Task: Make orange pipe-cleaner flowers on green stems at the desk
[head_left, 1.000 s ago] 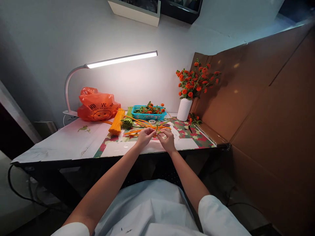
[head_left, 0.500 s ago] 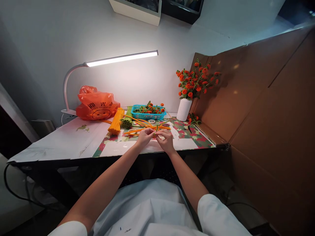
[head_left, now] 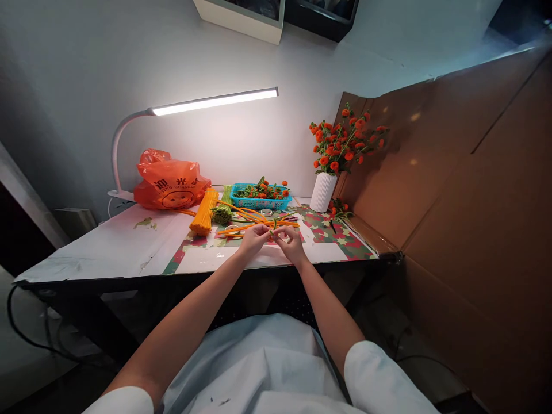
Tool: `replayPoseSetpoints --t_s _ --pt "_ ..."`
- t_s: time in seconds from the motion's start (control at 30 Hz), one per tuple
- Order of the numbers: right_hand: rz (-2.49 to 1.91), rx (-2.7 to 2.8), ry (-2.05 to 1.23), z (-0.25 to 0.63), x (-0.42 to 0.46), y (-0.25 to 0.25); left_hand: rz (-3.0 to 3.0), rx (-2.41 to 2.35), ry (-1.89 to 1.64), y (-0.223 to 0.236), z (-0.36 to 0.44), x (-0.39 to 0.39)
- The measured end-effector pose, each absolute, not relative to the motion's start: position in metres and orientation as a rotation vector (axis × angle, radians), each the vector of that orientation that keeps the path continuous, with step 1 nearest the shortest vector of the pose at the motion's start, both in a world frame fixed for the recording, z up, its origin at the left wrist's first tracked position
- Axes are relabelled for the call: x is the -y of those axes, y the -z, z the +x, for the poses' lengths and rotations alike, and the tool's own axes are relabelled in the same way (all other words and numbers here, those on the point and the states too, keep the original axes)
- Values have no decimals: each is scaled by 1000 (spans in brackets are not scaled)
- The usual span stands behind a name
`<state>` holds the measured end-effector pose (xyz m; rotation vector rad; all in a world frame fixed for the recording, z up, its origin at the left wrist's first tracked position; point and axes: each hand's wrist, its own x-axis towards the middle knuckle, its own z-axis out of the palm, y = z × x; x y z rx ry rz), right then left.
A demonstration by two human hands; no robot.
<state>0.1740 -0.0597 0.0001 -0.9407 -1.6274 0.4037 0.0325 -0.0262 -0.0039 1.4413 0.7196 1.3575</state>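
Over the front of the table, my left hand (head_left: pixel 255 238) and my right hand (head_left: pixel 290 241) meet fingertip to fingertip. Between them they pinch a short green pipe cleaner (head_left: pixel 275 224), its upper end sticking up above the fingers. The rest of that piece is hidden by my fingers. Just behind my hands lie loose orange pipe cleaners (head_left: pixel 250 216) in a crossing heap. To their left are a thick bundle of yellow-orange pipe cleaners (head_left: pixel 204 214) and a bundle of green pipe cleaners (head_left: pixel 222 214).
A blue basket (head_left: pixel 261 204) holds small orange flowers with green stems. Right of it stands a white ribbed vase (head_left: pixel 322 193) of orange flowers. A red plastic bag (head_left: pixel 172 183) and a lit lamp (head_left: pixel 215 102) are at left. A cardboard sheet (head_left: pixel 466 155) walls the right side.
My right fingers have drawn closer to my left fingertips, and the green piece now shows less between them. The view has shifted slightly; the things on the table have stayed put.
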Motion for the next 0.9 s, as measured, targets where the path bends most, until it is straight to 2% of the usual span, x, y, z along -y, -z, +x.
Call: replayPoseSetpoints --t_s 0.37,0.8,0.9 --pt "-1102 1613 -53 170 66 2 1415 -769 -1375 5 33 24" --pt "-1134 1584 8 171 63 3 1391 -685 -1426 1 33 27" --pt "-1110 1540 -65 169 60 6 1484 -691 -1489 1 33 28"
